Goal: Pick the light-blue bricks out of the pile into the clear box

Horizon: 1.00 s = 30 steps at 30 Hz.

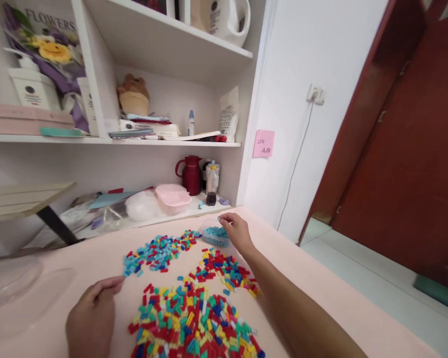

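My right hand (238, 232) is raised over a small clear container (205, 240) filled with light-blue bricks (216, 233). Thumb and forefinger are pinched on a tiny light-blue brick (219, 219). At the left edge of the brick piles, my left hand (95, 311) rests low with its fingers drawn together. Its fingertips meet the end of a mostly light-blue pile (155, 254); whether they grip a piece is too small to tell. A larger mixed pile of small toy bricks (194, 323) lies nearest me, and another mixed pile (227, 268) lies by my right forearm.
Clear plastic lids or trays (26, 298) lie at the left on the pink tabletop (302, 278). Along the back stand a pink bowl (173, 196), a red jug (191, 176) and a bottle with dark liquid (211, 186). White shelves (171, 143) rise above.
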{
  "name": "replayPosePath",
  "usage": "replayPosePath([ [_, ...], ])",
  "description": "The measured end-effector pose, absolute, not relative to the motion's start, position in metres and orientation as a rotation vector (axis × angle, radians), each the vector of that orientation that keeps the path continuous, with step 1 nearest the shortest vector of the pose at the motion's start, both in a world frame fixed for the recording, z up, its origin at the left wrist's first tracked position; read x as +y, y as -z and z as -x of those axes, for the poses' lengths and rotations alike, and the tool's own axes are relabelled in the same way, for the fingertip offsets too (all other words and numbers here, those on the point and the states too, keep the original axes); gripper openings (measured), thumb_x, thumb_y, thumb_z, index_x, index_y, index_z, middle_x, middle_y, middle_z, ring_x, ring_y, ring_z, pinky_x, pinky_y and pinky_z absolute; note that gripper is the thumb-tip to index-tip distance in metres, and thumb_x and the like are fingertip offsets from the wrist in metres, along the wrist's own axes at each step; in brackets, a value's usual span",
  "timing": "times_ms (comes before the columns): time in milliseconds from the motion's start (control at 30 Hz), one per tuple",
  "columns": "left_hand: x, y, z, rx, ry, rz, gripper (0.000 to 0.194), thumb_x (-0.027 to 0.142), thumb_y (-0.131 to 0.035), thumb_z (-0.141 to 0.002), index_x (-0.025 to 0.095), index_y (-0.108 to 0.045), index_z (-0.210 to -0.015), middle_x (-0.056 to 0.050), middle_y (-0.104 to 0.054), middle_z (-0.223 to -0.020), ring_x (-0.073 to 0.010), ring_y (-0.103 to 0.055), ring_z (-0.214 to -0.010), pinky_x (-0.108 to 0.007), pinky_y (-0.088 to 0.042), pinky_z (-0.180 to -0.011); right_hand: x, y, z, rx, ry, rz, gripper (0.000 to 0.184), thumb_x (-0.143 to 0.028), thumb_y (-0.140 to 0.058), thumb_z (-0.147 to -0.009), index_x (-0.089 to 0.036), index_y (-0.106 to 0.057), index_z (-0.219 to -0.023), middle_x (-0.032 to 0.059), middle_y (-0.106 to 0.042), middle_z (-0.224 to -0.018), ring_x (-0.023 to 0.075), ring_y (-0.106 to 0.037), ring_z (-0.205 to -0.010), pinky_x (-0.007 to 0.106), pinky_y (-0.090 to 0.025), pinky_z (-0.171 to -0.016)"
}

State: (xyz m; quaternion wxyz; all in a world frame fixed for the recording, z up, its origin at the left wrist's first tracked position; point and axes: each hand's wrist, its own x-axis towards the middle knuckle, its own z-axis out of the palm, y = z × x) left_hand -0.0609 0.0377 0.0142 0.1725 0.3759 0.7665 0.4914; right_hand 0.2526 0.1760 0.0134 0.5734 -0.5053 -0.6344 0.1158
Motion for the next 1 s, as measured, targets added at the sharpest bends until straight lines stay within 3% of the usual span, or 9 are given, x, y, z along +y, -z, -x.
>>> replayPosePath([
  [233,0.036,-0.021,0.057,2.226,-1.296,-1.033,0.03,0.032,-0.042,-0.072,0.025,-0.069,-0.083,-0.001,-0.073,-0.096,-0.0243,-0.062,-0.1,-0.034,-0.045,-0.092,0.178,-0.008,-0.255,-1.486,-0.241,1.198,0.022,-0.023,-0.052,-0.079,-0.023,-0.069,-0.093,0.0033,-0.066,-0.092,0.0179,-0.061,-0.079,0.034,-0.049,-0.078],
  [600,0.041,-0.005,0.064,2.221,-1.351,-1.112,0.026,0.03,-0.046,-0.074,0.028,-0.07,-0.084,0.004,-0.073,-0.1,-0.0256,-0.062,-0.102,-0.039,-0.045,-0.095,0.17,-0.018,-0.249,-1.471,-0.233,1.136,0.028,-0.018,-0.045,-0.083,-0.021,-0.07,-0.094,0.0055,-0.065,-0.098,0.0187,-0.059,-0.086,0.034,-0.048,-0.083],
  [767,0.046,0.005,0.067,2.106,-1.426,-1.285,0.026,0.028,-0.047,-0.071,0.022,-0.071,-0.08,-0.003,-0.072,-0.098,-0.0257,-0.063,-0.1,-0.038,-0.046,-0.094,0.153,-0.025,-0.221,-1.598,-0.328,0.975,0.028,-0.016,-0.044,-0.086,-0.022,-0.069,-0.097,0.0052,-0.065,-0.095,0.0178,-0.061,-0.084,0.032,-0.049,-0.08],
  [867,0.051,0.012,0.068,2.065,-1.455,-1.467,0.03,0.029,-0.045,-0.072,0.022,-0.072,-0.081,-0.005,-0.07,-0.099,-0.0241,-0.063,-0.1,-0.037,-0.047,-0.095,0.139,-0.02,-0.2,-1.815,-0.401,0.902,0.031,-0.015,-0.045,-0.087,-0.024,-0.068,-0.106,0.0058,-0.063,-0.103,0.0187,-0.06,-0.096,0.034,-0.047,-0.09],
  [1000,0.054,0.017,0.063,2.061,-1.344,-1.705,0.036,0.022,-0.042,-0.075,0.024,-0.074,-0.092,-0.004,-0.068,-0.106,-0.0199,-0.063,-0.104,-0.033,-0.047,-0.096,0.123,-0.008,-0.182,-2.121,-0.5,0.876,0.039,-0.022,-0.049,-0.09,-0.025,-0.056,-0.129,0.0086,-0.053,-0.131,0.0212,-0.049,-0.122,0.039,-0.037,-0.106],
])
